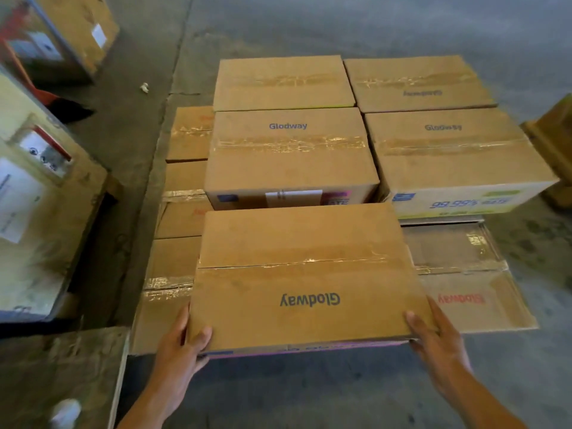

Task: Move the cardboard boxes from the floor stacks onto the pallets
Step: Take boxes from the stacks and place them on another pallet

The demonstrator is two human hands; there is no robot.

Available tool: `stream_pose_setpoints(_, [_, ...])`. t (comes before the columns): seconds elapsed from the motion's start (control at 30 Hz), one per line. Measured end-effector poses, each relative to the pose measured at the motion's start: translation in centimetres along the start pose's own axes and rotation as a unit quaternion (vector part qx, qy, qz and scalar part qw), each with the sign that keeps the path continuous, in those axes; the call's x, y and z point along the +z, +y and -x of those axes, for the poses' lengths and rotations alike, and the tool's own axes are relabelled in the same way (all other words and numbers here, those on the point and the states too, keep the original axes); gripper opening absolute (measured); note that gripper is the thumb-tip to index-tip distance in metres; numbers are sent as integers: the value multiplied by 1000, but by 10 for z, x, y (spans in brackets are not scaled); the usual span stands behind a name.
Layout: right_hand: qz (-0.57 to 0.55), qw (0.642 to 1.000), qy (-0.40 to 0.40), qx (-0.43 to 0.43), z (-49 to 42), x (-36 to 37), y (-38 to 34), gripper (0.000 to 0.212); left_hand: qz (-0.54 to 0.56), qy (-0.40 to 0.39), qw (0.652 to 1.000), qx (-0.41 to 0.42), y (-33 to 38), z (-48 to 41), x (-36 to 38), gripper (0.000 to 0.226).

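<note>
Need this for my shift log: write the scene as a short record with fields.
box in hand: held box, Glodway print upside down, taped top
left hand: grips its near left corner
right hand: grips its near right corner
upper layer: four boxes behind it
open spot: red-print box to its right, nothing on top

L hand [182,342], R hand [436,339] grip box [306,274]
</note>
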State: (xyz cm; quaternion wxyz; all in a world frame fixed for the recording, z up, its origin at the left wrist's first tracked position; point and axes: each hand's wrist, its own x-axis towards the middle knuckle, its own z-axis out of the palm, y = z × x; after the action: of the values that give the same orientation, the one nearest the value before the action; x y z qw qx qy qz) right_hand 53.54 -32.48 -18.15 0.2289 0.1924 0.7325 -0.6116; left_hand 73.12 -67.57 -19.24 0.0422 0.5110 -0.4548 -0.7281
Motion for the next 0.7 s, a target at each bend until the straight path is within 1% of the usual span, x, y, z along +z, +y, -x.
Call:
stream_pose_setpoints(0.03, [9,1000,14,-3,-4,2,2,126,4,-8,1000,1,-3,-2,1,74])
stream_pose_setpoints(0.07, [22,1000,12,-6,-7,5,-1,127,4,-12,1000,6,-5,-4,1,74])
stream_pose_setpoints(0.1, [34,999,12,-9,-12,6,0,116,1,-14,1000,13,-6,-6,2,73])
stream_pose_setpoints(0.17, [41,999,16,-19,-24,7,-1,88,-15,-17,999,27,-7,-12,4,76])
stream_pose_setpoints(0.2, [51,998,25,-17,-32,9,-1,85,-24,-21,999,34,-7,-14,4,79])
stream_pose_setpoints(0.27, [71,997,29,-21,-50,6,2,95,-30,-28,998,45,-5,-18,5,84])
stream_pose_setpoints(0.33, [95,995,29,-25,-70,-1,14,97,-37,-31,997,56,-2,-23,6,83])
stream_pose_setpoints(0.4, [109,993,26,-24,-71,4,12,109,-48,-31,996,62,0,-29,6,80])
stream_pose_setpoints(0.43, [126,991,27,-24,-70,8,9,107,-55,-31,996,64,1,-30,6,79])
stream_pose_setpoints(0.53, [183,981,57,-31,-66,17,6,73,-74,-30,995,66,0,-36,5,77])
stream_pose_setpoints(0.6, [223,972,69,-39,-66,20,4,66,-84,-20,994,64,-1,-39,5,76])
stream_pose_setpoints(0.7, [267,961,56,-47,-64,18,-3,64,-103,-4,993,62,-2,-40,6,76])
